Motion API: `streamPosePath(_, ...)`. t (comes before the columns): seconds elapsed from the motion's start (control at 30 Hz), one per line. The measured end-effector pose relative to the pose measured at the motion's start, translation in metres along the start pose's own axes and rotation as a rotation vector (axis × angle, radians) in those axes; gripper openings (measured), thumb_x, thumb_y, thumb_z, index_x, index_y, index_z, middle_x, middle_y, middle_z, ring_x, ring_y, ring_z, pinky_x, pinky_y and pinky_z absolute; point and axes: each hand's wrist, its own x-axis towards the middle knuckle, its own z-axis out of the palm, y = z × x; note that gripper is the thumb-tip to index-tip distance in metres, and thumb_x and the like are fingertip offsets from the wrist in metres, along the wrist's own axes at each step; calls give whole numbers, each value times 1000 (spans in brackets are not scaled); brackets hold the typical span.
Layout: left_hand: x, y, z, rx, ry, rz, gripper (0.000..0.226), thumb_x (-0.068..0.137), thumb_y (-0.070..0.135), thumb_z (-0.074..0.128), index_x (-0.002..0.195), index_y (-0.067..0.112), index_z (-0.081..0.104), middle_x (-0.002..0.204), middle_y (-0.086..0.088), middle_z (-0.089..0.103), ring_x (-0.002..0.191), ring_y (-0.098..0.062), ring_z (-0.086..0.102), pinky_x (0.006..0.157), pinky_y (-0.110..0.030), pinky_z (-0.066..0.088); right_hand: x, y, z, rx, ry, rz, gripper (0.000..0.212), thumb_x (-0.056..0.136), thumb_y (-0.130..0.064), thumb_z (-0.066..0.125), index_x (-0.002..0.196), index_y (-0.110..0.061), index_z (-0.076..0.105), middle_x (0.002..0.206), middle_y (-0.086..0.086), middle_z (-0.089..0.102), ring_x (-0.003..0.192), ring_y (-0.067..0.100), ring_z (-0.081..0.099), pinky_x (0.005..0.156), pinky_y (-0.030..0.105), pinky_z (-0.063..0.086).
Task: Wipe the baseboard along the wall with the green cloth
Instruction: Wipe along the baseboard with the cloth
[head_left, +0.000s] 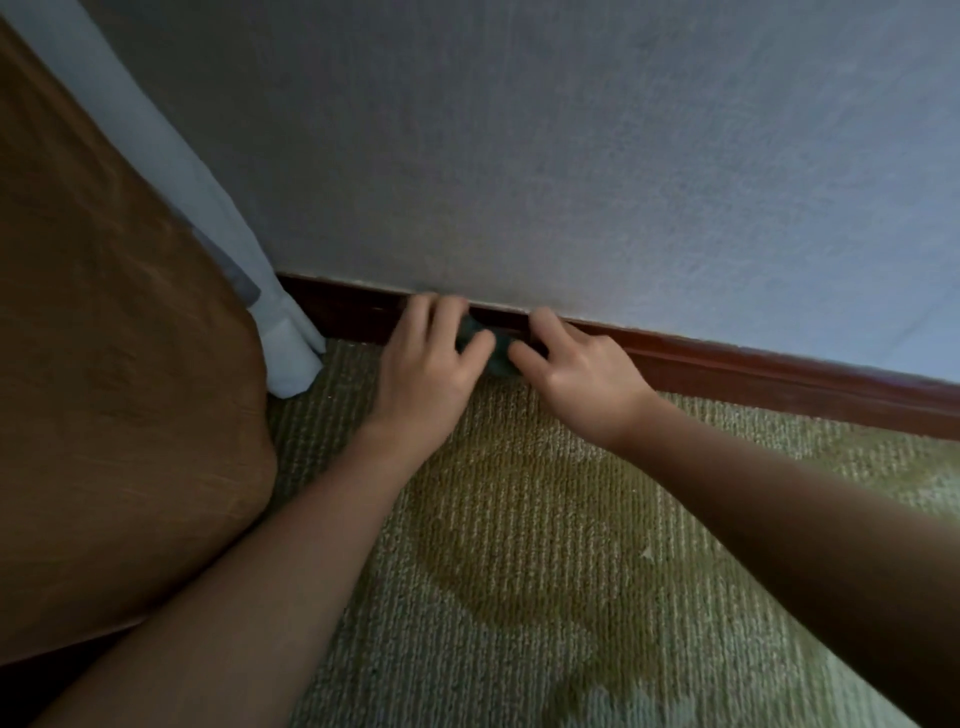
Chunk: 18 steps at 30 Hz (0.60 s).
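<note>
1. The baseboard is a dark reddish-brown, glossy strip; its long axis runs along the foot of the pale, grainy wall, sloping down to the right in view.
2. Ribbed olive carpet lies below the baseboard; white curtain and brown fabric sit at its left end.
3. Your left hand and right hand both curl around the bunched green cloth, pressing it against the baseboard.

Both hands on green cloth
</note>
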Motion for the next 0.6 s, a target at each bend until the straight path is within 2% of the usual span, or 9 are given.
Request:
streamPosePath(0.07, -1, 4, 2, -26, 0, -40, 15, 73, -9, 51, 74, -3, 65, 87, -27, 62, 79, -43, 60, 58, -38, 49, -7, 3, 2, 1, 1, 54, 23, 58, 15, 75, 76, 9, 62, 73, 27, 56, 48, 32, 54, 31, 24, 32)
streamPosePath(0.23, -3, 17, 10, -143, 73, -354, 28, 62, -17, 58, 86, -3, 65, 98, -28, 55, 89, -43, 52, 74, -42, 46, -7, 3, 2, 58, 86, 156, 31, 50, 15, 77, 76, 7, 63, 71, 24, 54, 38, 28, 46, 36, 19, 25)
streamPosePath(0.33, 2, 28, 16, -178, 53, -359, 35, 57, -17, 65, 89, -3, 64, 98, -28, 54, 90, -41, 52, 75, -39, 45, -17, 13, -1, 81, 100, 185, 33, 49, 15, 77, 77, 7, 61, 72, 25, 54, 38, 29, 47, 33, 21, 29)
streamPosePath(0.43, 3, 31, 16, -199, 43, -325, 31, 57, -16, 66, 84, -3, 64, 97, -26, 55, 89, -40, 53, 75, -34, 42, -19, 14, -3, 108, 107, 201, 31, 52, 15, 75, 79, 8, 62, 75, 28, 54, 40, 32, 49, 31, 27, 35)
streamPosePath(0.53, 2, 26, 13, -223, 73, -392, 29, 56, -19, 65, 81, -3, 62, 97, -26, 54, 89, -40, 52, 78, -25, 35, -8, 4, -2, 140, 142, 230, 26, 57, 17, 73, 80, 10, 62, 78, 30, 55, 42, 33, 51, 31, 29, 39)
streamPosePath(0.6, 3, 26, 11, -227, 90, -458, 29, 57, -19, 63, 80, -2, 61, 97, -26, 54, 90, -39, 51, 78, -24, 34, -4, 0, -1, 142, 156, 225, 27, 56, 19, 72, 79, 9, 62, 80, 30, 56, 42, 32, 51, 31, 27, 38)
